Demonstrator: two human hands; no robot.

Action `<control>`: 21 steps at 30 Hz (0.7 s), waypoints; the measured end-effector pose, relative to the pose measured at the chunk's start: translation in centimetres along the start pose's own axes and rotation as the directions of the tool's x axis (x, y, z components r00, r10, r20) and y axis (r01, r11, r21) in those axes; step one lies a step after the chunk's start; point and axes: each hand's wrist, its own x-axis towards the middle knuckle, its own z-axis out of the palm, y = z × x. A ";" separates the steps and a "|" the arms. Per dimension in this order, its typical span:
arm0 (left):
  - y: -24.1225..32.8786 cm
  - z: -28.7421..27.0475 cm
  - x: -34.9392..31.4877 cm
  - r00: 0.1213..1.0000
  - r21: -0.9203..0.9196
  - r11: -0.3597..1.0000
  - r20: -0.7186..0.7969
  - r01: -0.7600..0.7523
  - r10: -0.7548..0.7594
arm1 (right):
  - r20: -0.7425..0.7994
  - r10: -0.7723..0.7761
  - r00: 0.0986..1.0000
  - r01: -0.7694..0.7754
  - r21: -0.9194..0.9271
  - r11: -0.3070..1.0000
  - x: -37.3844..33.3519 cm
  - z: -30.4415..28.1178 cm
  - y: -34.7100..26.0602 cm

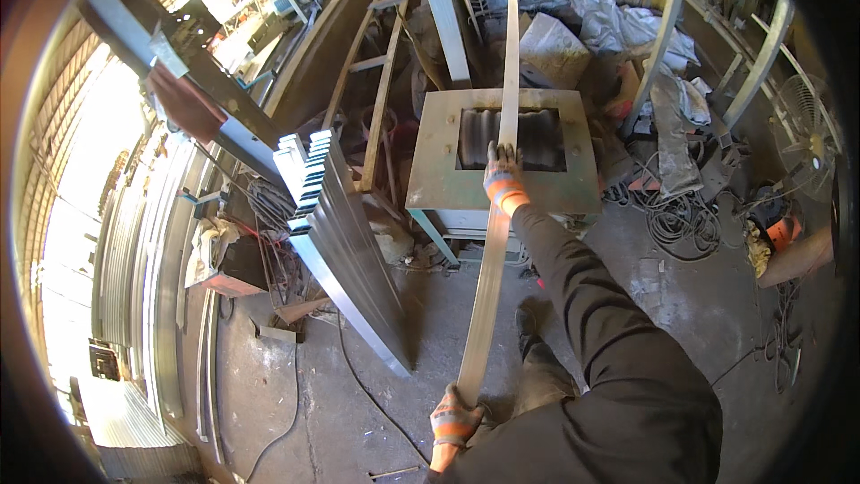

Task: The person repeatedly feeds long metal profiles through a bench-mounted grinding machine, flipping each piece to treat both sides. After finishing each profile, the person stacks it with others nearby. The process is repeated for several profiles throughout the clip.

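Observation:
A long flat metal bar [490, 296] runs from beside my body up and away, passing over a greenish metal machine [434, 152] with a dark rectangular opening in its top. Near the lower end, my left hand [455, 417] is closed around the bar. My right hand [505, 176], on an outstretched arm, grips the bar farther along, above the machine's front part. Both hands wear grey and orange gloves. The bar crosses in front of the opening [546, 139], and its far end rises past the machine.
Several metal bars [345, 242] lean in a row left of the machine. A ladder [381, 81] stands behind them. Coiled cables [676, 220] and a fan [811, 139] are at the right. A dark cable [358, 385] crosses the floor. Plastic-wrapped bundles [600, 18] lie behind.

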 end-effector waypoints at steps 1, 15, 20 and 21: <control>2.6 0.0 2.4 1.000 -0.019 1.000 -0.006 -0.016 0.016 | -0.053 -0.020 0.998 0.021 0.020 1.000 3.1 0.5 1.4; 16.0 0.2 18.4 0.998 -0.041 0.999 0.048 0.029 -0.027 | -0.172 0.043 0.984 -0.042 0.012 0.999 20.0 3.8 10.0; 12.3 -2.5 12.4 0.995 -0.072 0.997 0.099 0.015 -0.008 | -0.019 0.173 0.985 -0.173 -0.017 0.985 13.4 0.8 6.7; 11.3 -3.0 10.9 0.994 -0.078 0.997 0.108 0.011 -0.003 | -0.003 0.194 0.981 -0.194 -0.004 0.981 11.8 0.2 5.9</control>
